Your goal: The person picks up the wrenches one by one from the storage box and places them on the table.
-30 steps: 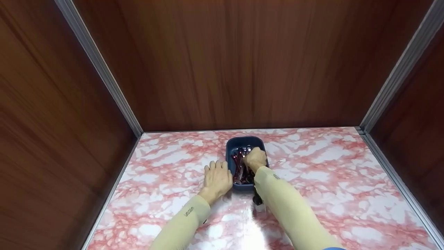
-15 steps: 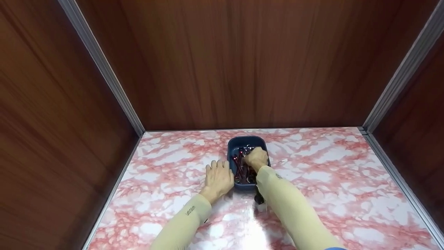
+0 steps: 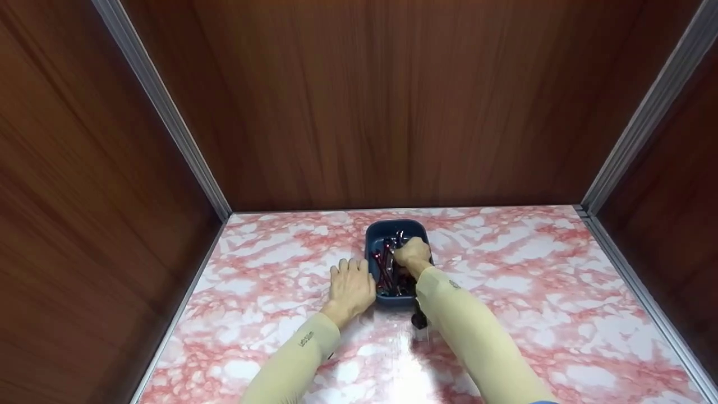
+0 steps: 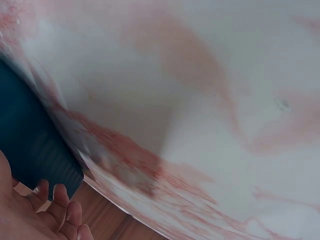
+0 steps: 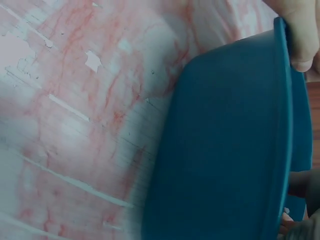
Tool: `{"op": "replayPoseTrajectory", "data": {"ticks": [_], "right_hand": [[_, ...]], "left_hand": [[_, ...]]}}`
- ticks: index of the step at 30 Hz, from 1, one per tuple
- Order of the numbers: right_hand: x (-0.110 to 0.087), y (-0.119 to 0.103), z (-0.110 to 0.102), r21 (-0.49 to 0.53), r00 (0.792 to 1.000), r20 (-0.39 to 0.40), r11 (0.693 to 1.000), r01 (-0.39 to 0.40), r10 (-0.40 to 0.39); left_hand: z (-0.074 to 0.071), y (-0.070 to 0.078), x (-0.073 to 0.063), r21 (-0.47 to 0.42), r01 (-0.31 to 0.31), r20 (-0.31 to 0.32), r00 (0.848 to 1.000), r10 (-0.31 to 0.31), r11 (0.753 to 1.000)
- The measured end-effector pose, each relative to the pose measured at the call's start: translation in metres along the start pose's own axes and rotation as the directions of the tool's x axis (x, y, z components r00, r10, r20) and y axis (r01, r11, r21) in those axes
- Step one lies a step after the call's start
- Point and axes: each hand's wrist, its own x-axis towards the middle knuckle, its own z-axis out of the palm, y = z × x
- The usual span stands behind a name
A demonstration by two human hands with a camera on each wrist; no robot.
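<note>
A dark blue rectangular bin stands on the table and holds several shiny wrenches, some reddish. My left hand steadies the bin from its left side. In the right wrist view, the left thumb hooks over the rim; in the left wrist view, the other fingers lie outside the wall. My right hand is inside the bin at the right, knuckles up, gripping a wrench whose shiny end pokes out past the thumb. Its fingertips are mostly hidden in the head view.
The table has a red and white marbled top with a bright glare in front of the bin. Brown wood-grain panels wall it in at the back and both sides, with metal strips at the corners. A small dark device hangs under the right wrist.
The wrenches by my right hand have shifted, and one shiny end now sticks up farther beyond the thumb. My left hand and the bin keep their places.
</note>
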Motion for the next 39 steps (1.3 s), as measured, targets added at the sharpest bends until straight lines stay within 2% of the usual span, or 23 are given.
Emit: {"op": "replayPoseTrajectory", "data": {"ticks": [3,5,6,8,12,17,19,26,34,39], "right_hand": [[-0.033,-0.018,-0.019,0.064,0.999,0.03,0.998,-0.022,0.021],[-0.045,-0.025,-0.027,0.116,0.998,0.058,0.993,-0.035,0.029],[-0.049,-0.026,-0.028,0.132,0.998,0.064,0.991,-0.037,0.028],[-0.053,-0.028,-0.031,0.153,0.997,0.075,0.988,-0.035,0.024],[-0.054,-0.029,-0.035,0.151,0.997,0.079,0.988,-0.017,0.005],[-0.051,-0.031,-0.041,0.22,0.995,0.1,0.975,-0.008,-0.014],[-0.05,-0.031,-0.044,0.247,0.995,0.101,0.969,-0.011,-0.014],[-0.054,-0.033,-0.054,0.242,0.995,0.091,0.97,0.006,-0.028],[-0.054,-0.033,-0.065,0.296,0.991,0.129,0.955,-0.015,-0.024],[-0.055,-0.033,-0.074,0.349,0.984,0.169,0.937,-0.017,-0.045]], "left_hand": [[0.001,0.0,0.0,0.003,0.004,-0.01,1.0,-0.004,1.0],[0.002,0.0,0.0,0.004,0.008,-0.004,1.0,-0.008,1.0],[-0.008,0.004,-0.002,-0.009,0.019,0.022,1.0,-0.019,1.0],[-0.008,0.004,-0.001,-0.01,0.021,0.039,0.999,-0.021,1.0],[-0.01,0.004,-0.001,-0.012,0.023,0.072,0.997,-0.022,1.0],[-0.012,0.004,-0.001,-0.019,0.031,0.096,0.995,-0.029,0.999],[-0.011,0.005,0.0,-0.021,0.03,0.093,0.995,-0.028,0.999],[-0.012,0.007,-0.002,-0.018,0.019,0.047,0.999,-0.018,1.0],[-0.014,0.008,-0.002,-0.013,0.015,0.07,0.997,-0.014,1.0],[-0.016,0.007,-0.002,-0.008,0.015,0.059,0.998,-0.015,1.0]]}}
